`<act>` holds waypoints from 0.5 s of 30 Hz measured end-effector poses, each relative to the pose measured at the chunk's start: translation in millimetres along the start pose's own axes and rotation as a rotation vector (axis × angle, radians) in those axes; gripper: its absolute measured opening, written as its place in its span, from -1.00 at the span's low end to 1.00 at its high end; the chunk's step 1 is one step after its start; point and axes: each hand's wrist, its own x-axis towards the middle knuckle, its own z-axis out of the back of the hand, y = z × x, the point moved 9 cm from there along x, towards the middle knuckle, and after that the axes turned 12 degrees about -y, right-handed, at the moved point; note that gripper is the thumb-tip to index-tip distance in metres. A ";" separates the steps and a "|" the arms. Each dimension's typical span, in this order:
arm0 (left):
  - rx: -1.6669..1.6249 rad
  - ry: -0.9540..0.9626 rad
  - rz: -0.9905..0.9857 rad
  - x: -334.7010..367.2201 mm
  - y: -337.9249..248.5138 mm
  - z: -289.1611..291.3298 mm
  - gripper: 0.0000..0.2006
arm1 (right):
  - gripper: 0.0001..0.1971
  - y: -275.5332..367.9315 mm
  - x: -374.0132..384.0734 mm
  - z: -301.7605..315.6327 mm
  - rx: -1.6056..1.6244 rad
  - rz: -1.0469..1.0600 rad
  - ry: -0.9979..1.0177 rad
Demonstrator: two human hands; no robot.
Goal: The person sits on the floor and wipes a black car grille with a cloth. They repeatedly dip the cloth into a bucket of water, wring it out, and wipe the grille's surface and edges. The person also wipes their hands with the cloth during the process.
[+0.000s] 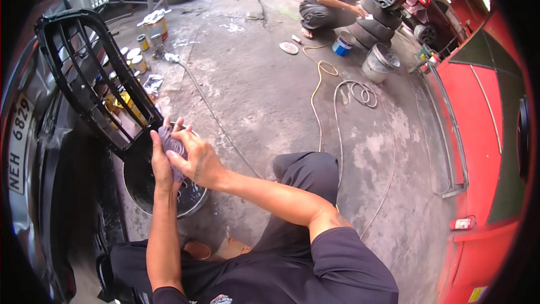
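Together, both hands (201,160) half-curled around crumpled purplish-grey cloth (174,145).

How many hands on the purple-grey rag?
2. The left hand is along the left side of the purple-grey rag, the right hand over its right side, both above the bucket. No sign of another hidden hand.

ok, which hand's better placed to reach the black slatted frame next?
Left, probably: the left hand is nearer the black slatted frame, while the right hand is on the far side of the cloth.
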 end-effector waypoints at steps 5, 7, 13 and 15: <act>0.022 0.046 0.070 -9.6 16.3 5.0 -0.45 | -0.64 -21.3 15.7 6.5 -0.096 -0.037 -0.058; 0.078 -0.018 0.037 -14.3 18.4 3.9 -0.51 | -0.65 -27.9 20.1 9.4 -0.125 0.015 -0.098; 0.138 -0.053 0.024 -10.7 12.0 15.7 -0.58 | -0.57 -22.8 19.0 3.9 -0.176 0.065 -0.025; 0.122 -0.073 0.022 -9.2 9.8 19.4 -0.60 | -0.55 -17.7 16.7 0.5 -0.171 0.098 0.005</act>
